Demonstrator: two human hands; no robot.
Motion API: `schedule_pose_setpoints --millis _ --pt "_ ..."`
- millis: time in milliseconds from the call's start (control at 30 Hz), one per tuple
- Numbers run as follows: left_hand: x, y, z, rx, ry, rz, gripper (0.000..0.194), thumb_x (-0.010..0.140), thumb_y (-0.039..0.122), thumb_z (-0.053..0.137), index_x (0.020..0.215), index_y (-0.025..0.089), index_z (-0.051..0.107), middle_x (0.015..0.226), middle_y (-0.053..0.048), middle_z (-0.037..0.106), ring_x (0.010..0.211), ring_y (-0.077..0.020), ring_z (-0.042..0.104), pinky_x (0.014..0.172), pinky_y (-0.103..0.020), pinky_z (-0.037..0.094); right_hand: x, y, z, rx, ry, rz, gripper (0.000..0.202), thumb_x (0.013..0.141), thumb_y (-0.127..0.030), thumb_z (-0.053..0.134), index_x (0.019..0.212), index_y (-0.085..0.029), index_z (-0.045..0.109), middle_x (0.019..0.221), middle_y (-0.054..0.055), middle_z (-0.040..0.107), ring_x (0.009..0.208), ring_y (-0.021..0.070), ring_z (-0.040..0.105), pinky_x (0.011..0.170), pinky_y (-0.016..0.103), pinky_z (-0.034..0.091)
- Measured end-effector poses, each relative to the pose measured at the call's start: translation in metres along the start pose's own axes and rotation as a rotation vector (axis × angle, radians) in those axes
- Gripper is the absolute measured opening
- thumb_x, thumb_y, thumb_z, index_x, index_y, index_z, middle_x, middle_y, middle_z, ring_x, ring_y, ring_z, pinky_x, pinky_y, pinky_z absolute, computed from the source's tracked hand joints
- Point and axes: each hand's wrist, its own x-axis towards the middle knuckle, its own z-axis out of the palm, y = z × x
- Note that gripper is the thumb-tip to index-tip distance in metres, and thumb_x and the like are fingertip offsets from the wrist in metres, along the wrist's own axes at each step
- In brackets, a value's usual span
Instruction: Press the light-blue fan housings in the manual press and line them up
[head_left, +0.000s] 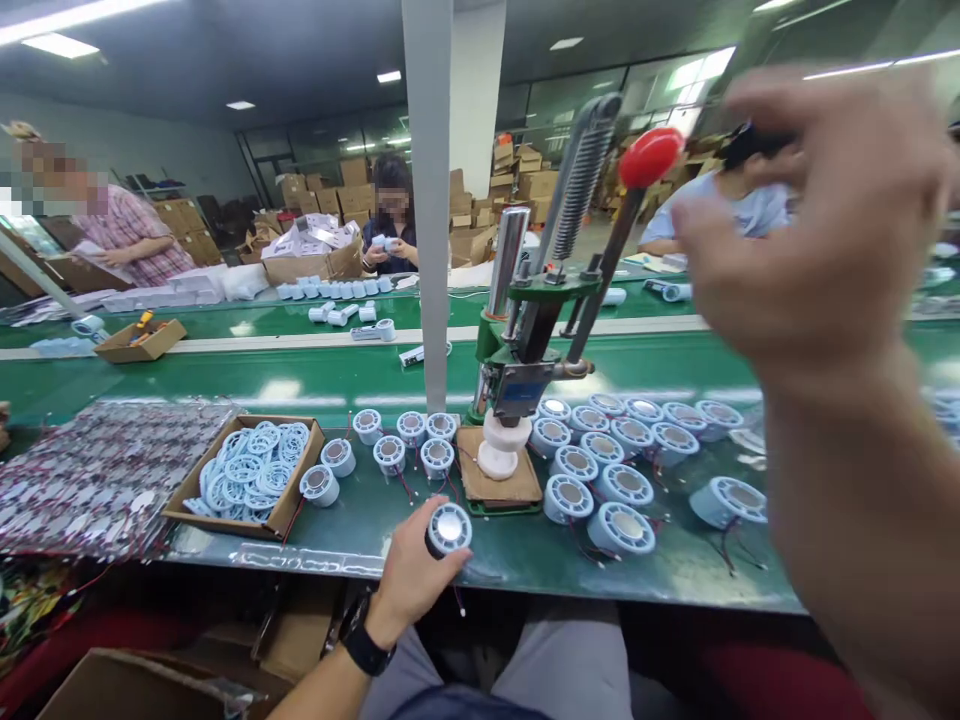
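My left hand [417, 562], with a black watch on the wrist, holds a round light-blue part [450, 527] with a silvery disc in its top, near the table's front edge. My right hand [817, 220] is raised at the right, close to the camera and blurred; its fingers are curled apart with nothing visible between them. To its left stands a green hand press [536, 290] with a red-knobbed lever [651, 157]. Under the press ram, a white fixture [498, 458] sits on a brown board [472, 485]. Similar blue parts [622, 527] stand on both sides of the press.
A cardboard box [300, 490] of light-blue rings is at the left, beside many wired pieces [90, 480]. A grey post [429, 200] rises behind the table. Beyond the green belt [330, 375] are several people, one handling blue parts.
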Motion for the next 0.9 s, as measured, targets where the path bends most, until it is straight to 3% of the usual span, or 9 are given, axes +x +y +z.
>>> schedule_pose_setpoints --millis 100,200,267,367,567,733,833,900 --pt "0.04 0.028 0.005 -0.049 -0.001 0.077 0.055 0.066 0.018 0.077 0.119 0.019 0.064 0.116 -0.008 0.071 0.108 -0.0267 0.066 0.101 -0.043 0.049 0.063 0.016 0.028 0.177 -0.066 0.182 0.044 0.093 -0.027 0.039 0.126 -0.006 0.059 0.123 0.01 0.064 0.114 0.0227 0.062 0.09 0.035 0.049" --pt "0.077 0.045 0.015 -0.095 -0.002 0.129 0.053 0.066 0.018 0.079 0.117 0.017 0.066 0.113 -0.008 0.072 0.104 -0.0255 0.067 0.098 -0.041 0.05 0.075 0.028 0.06 0.228 -0.096 0.245 0.034 0.093 -0.015 0.038 0.097 0.002 0.067 0.103 0.013 0.071 0.099 0.0159 0.07 0.091 0.03 0.055" --pt "0.092 0.048 0.021 -0.124 -0.027 0.149 0.051 0.065 0.018 0.079 0.115 0.016 0.067 0.11 -0.007 0.072 0.1 -0.0249 0.067 0.095 -0.039 0.051 0.071 0.031 0.068 0.195 -0.089 0.231 0.052 0.093 -0.023 0.022 0.083 0.007 0.064 0.102 0.014 0.071 0.098 0.0129 0.069 0.091 0.024 0.051" --pt "0.102 0.044 0.027 -0.167 -0.032 0.137 0.05 0.065 0.018 0.079 0.113 0.015 0.067 0.108 -0.008 0.072 0.099 -0.0252 0.066 0.093 -0.04 0.051 0.067 0.031 0.065 0.155 -0.115 0.214 0.069 0.088 -0.031 0.003 0.075 0.01 0.058 0.099 0.011 0.07 0.093 0.007 0.067 0.083 0.015 0.046" --pt "0.115 0.037 0.048 -0.414 -0.054 0.168 0.059 0.064 0.019 0.081 0.12 0.012 0.062 0.119 -0.012 0.069 0.11 -0.0258 0.063 0.101 -0.04 0.047 0.071 0.036 0.063 0.106 -0.125 0.219 0.041 0.095 -0.026 0.026 0.084 -0.007 0.061 0.093 -0.001 0.072 0.082 -0.0038 0.068 0.084 0.011 0.049" --pt "0.129 0.04 0.061 -0.405 -0.18 0.166 0.049 0.067 0.018 0.079 0.113 0.011 0.064 0.114 -0.012 0.07 0.105 -0.0261 0.065 0.098 -0.041 0.049 0.07 0.041 0.07 0.11 -0.145 0.209 0.04 0.096 -0.029 0.026 0.085 -0.011 0.061 0.098 0.0 0.072 0.082 -0.0036 0.068 0.08 0.008 0.05" --pt "0.127 0.038 0.061 -0.363 -0.161 0.173 0.049 0.07 0.02 0.078 0.117 0.013 0.064 0.118 -0.012 0.069 0.109 -0.0264 0.064 0.102 -0.043 0.047 0.078 0.04 0.069 0.176 -0.193 0.275 0.039 0.093 -0.027 0.03 0.09 -0.008 0.064 0.1 0.001 0.071 0.079 -0.0024 0.068 0.08 0.011 0.05" --pt "0.124 0.036 0.062 -0.36 -0.16 0.168 0.052 0.071 0.02 0.077 0.12 0.013 0.062 0.121 -0.011 0.068 0.112 -0.0268 0.063 0.104 -0.044 0.045 0.077 0.034 0.057 0.237 -0.194 0.299 0.038 0.092 -0.023 0.034 0.094 -0.004 0.067 0.092 0.001 0.071 0.073 -0.0005 0.067 0.082 0.017 0.052"
